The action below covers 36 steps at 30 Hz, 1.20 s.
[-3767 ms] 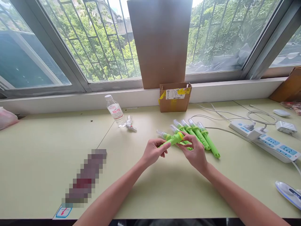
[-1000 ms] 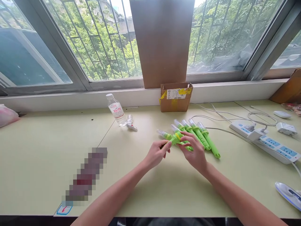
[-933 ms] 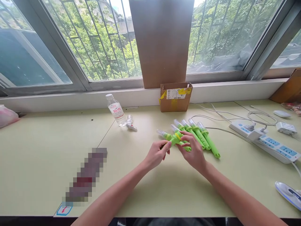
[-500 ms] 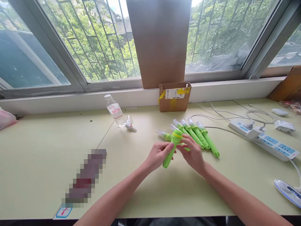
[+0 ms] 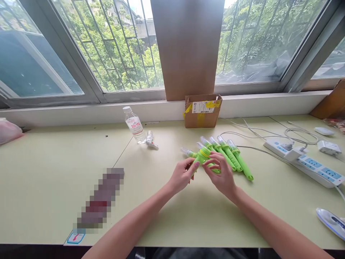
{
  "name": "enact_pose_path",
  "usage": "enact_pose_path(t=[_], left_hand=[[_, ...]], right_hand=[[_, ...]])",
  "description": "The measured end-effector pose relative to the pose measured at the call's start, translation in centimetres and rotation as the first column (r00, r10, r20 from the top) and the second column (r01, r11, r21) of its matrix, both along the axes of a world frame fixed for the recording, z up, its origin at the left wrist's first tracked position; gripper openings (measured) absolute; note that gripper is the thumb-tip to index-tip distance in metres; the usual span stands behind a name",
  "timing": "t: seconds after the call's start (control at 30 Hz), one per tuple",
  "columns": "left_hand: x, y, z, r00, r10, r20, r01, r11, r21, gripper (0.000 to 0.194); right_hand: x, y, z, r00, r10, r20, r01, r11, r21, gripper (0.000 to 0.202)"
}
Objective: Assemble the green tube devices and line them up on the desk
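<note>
A green tube with a yellow-ringed threaded end [image 5: 202,155] is held by my left hand [image 5: 182,175], fingers wrapped round its body. The threaded end points up and to the right. My right hand [image 5: 222,174] is at the tube's right side, its thumb and fingers bent close to it; whether they grip anything is too small to tell. Behind and to the right lie several green sticks with clear caps [image 5: 237,154], side by side on the table. Another clear-capped green piece [image 5: 188,152] lies just behind my left hand, partly hidden.
A water bottle [image 5: 134,126] stands behind small clear pieces [image 5: 151,140]. A cardboard box [image 5: 202,115] is by the window ledge. Right: power strip [image 5: 304,162], cables, white device [image 5: 331,223]. Left: a blurred dark object [image 5: 102,198] and a pink bag [image 5: 9,132].
The green tube has tilted, its lower end now hidden by my left hand. My right hand's fingers have shifted and spread slightly beside it. The whole view has moved a little.
</note>
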<state>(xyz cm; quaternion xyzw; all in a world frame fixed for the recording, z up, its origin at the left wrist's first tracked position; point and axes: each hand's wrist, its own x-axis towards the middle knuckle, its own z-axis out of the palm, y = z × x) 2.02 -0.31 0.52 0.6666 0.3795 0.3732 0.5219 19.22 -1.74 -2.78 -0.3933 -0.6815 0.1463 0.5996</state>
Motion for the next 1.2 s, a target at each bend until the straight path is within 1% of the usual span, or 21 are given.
enact_pose_path(t=[0.1, 0.2, 0.33, 0.5, 0.63, 0.8, 0.87, 0.97, 1.1, 1.2], left_hand=[[0.1, -0.1, -0.1, 1.0, 0.01, -0.029, -0.01, 1.0, 0.023, 0.036], [0.2, -0.3, -0.1, 0.999, 0.024, -0.036, -0.023, 0.999, 0.03, 0.037], [0.6, -0.8, 0.1, 0.999, 0.028, -0.015, -0.028, 0.999, 0.017, 0.039], [0.8, -1.3, 0.4, 0.999, 0.034, 0.035, -0.033, 0.999, -0.029, 0.04], [0.7, -1.3, 0.4, 0.998, 0.027, 0.059, -0.022, 0.997, -0.077, 0.042], [0.8, -1.5, 0.5, 0.997, 0.003, 0.082, 0.008, 0.992, -0.126, 0.042], [0.9, -1.5, 0.6, 0.993, -0.015, 0.118, 0.034, 0.986, -0.161, 0.043], [1.1, -1.6, 0.8, 0.985, -0.021, 0.172, 0.056, 0.978, -0.201, 0.044], [1.1, -1.6, 0.8, 0.983, 0.02, 0.181, 0.017, 0.979, -0.201, 0.044], [1.3, -1.8, 0.7, 0.982, 0.049, 0.181, -0.014, 0.981, -0.195, 0.043]], right_hand=[[0.0, 0.0, -0.2, 1.0, 0.002, -0.031, -0.003, 0.999, -0.035, 0.028], [0.2, 0.1, -0.3, 0.999, -0.016, -0.051, 0.014, 0.999, -0.031, 0.02], [0.5, 0.0, -0.1, 0.993, -0.093, -0.068, 0.097, 0.994, 0.058, 0.014], [0.5, -0.2, 0.5, 0.99, -0.132, -0.045, 0.138, 0.972, 0.191, 0.023], [0.2, -0.5, 0.7, 0.988, -0.153, -0.033, 0.156, 0.959, 0.235, 0.028], [-0.1, -0.5, 1.0, 0.985, -0.172, 0.005, 0.164, 0.945, 0.282, 0.026], [-0.1, -0.4, 1.0, 0.988, -0.153, -0.025, 0.154, 0.951, 0.266, 0.026], [-0.1, -0.3, 0.8, 0.991, -0.113, -0.076, 0.127, 0.969, 0.214, 0.032], [-0.4, -0.4, 0.5, 0.994, -0.097, -0.047, 0.105, 0.971, 0.215, 0.041], [-0.8, -0.6, 0.5, 0.994, -0.093, -0.056, 0.103, 0.976, 0.191, 0.042]])
